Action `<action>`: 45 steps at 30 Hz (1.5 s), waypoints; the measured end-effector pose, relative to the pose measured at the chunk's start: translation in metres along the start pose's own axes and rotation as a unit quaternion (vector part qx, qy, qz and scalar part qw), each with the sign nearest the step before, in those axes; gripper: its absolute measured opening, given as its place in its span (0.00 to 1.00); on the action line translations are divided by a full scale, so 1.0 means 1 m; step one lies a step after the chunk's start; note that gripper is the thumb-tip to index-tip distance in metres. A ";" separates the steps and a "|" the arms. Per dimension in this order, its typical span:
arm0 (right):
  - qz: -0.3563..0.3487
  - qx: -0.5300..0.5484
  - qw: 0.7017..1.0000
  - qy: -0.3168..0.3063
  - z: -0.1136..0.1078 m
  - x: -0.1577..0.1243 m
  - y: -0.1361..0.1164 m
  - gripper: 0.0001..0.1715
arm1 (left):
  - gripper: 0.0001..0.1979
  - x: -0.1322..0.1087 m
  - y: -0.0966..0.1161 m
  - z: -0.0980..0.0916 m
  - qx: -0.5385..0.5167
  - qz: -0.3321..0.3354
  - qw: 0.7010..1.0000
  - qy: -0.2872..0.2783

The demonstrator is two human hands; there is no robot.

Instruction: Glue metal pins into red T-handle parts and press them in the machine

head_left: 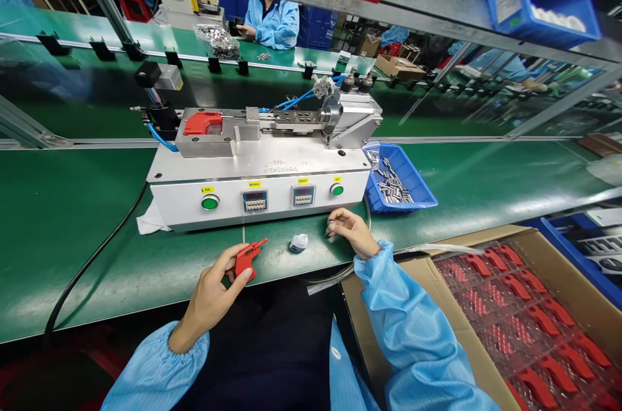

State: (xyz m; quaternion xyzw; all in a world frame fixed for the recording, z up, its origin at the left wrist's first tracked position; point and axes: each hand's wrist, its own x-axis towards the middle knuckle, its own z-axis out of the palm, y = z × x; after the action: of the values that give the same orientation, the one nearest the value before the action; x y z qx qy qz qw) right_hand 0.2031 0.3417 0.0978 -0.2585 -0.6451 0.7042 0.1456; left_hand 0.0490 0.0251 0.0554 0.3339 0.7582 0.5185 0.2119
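Gripping tight, the left hand [211,291] has thumb and fingers clamped on a red pistol-shaped part [246,260] at the near edge of the worktop [97,203]! Across from it, the right hand [356,232] pinches a small silvery piece [330,227] just before the white machine [272,187], a little white pot [299,242] sitting between both hands.

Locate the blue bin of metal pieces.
In the head view, the blue bin sits on the green bench, just right of the machine, beyond the right hand.
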 end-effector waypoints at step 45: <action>0.002 -0.010 1.000 0.004 0.002 0.001 0.001 0.25 | 0.22 -0.001 0.002 0.000 0.020 0.013 1.000 -0.001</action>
State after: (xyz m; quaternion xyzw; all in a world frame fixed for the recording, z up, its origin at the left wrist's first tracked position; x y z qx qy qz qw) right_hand 0.2015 0.3400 0.0967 -0.2637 -0.6513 0.6968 0.1443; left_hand 0.0501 0.0249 0.0573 0.3486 0.7637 0.5057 0.1989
